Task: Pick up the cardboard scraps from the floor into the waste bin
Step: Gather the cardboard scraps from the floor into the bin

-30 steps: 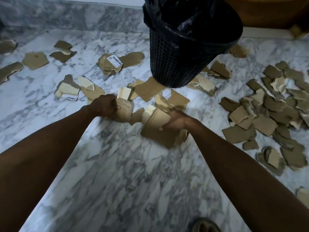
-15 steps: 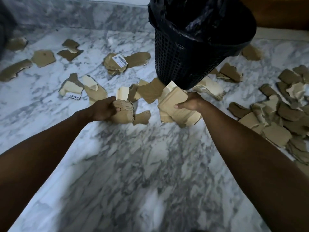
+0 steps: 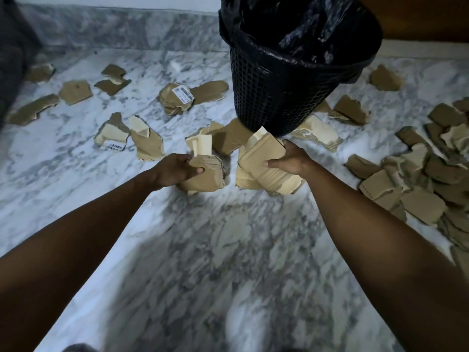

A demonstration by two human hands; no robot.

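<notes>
Brown cardboard scraps lie scattered over the marble floor [image 3: 228,250]. My left hand [image 3: 175,171] grips a small stack of scraps [image 3: 208,176] just above the floor. My right hand [image 3: 289,158] holds a thicker bundle of cardboard pieces [image 3: 264,166], lifted clear of the floor. A black mesh waste bin [image 3: 274,97] lined with a black bag stands just beyond both hands. Its open mouth is above and behind my right hand's bundle.
A dense heap of scraps [image 3: 418,179] covers the floor at the right. Loose pieces, one with a white label [image 3: 182,94], lie at the left and centre. A marble skirting [image 3: 114,29] runs along the back, and a wooden surface [image 3: 418,16] shows behind the bin.
My right hand has lifted its bundle from the floor up toward the bin. My left hand has closed on its scraps and raised them slightly.
</notes>
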